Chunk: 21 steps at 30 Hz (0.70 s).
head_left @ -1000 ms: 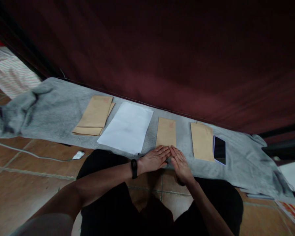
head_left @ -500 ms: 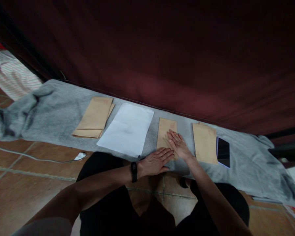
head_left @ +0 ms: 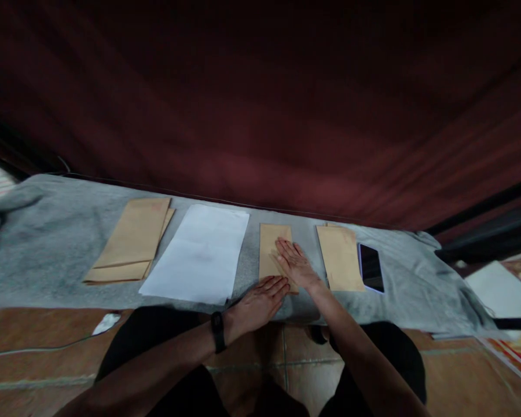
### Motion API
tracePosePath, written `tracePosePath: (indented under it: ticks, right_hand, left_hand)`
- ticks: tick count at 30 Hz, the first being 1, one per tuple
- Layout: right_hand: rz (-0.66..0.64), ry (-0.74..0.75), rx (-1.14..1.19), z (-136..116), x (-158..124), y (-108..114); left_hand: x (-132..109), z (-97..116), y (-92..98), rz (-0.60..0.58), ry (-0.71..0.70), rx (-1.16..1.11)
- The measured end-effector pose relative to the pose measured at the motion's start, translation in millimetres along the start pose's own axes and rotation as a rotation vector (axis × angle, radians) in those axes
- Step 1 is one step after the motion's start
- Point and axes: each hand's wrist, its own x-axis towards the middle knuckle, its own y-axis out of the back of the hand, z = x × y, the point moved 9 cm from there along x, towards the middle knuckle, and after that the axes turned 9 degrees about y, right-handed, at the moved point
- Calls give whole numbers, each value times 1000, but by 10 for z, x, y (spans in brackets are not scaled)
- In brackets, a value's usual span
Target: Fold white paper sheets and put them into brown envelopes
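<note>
A narrow brown paper envelope (head_left: pixel 269 249) lies flat on the grey cloth in front of me. My left hand (head_left: pixel 260 301), with a black band on the wrist, rests palm down across its lower end, fingers stretched out. Higher up on the same envelope, my right hand (head_left: pixel 296 265) lies flat with its fingers extended. The hands cover the envelope's lower and right parts. To the left is a stack of white paper sheets (head_left: pixel 200 255). More brown envelopes (head_left: pixel 341 258) lie on the right, beside a dark-screened phone (head_left: pixel 371 267) with a purple edge.
Another stack of brown envelopes (head_left: pixel 132 234) sits at the far left of the long surface covered by a grey cloth (head_left: pixel 52 237). A dark red curtain (head_left: pixel 260 116) hangs behind it. A white cable end (head_left: pixel 106 323) lies on the tiled floor at left.
The camera view has tilted and shifted, so the surface appears lower and further left. My left hand has slid slightly toward the envelope's near end; my right hand stays on it.
</note>
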Motion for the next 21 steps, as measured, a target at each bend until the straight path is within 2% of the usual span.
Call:
tracePosePath:
  ticks: [8, 12, 16, 21]
  right_hand:
    - [-19, 45, 143, -299, -638, -26]
    - [37, 48, 188, -369, -861, 17]
    - [174, 38, 217, -380, -935, 123]
    - [328, -75, 215, -356, -895, 209]
  left_hand:
    - [16, -51, 45, 58, -22, -26]
    - [41, -105, 70, 83, -16, -124]
    - [59, -184, 61, 74, 46, -215]
    - [52, -326, 0, 117, 164, -240]
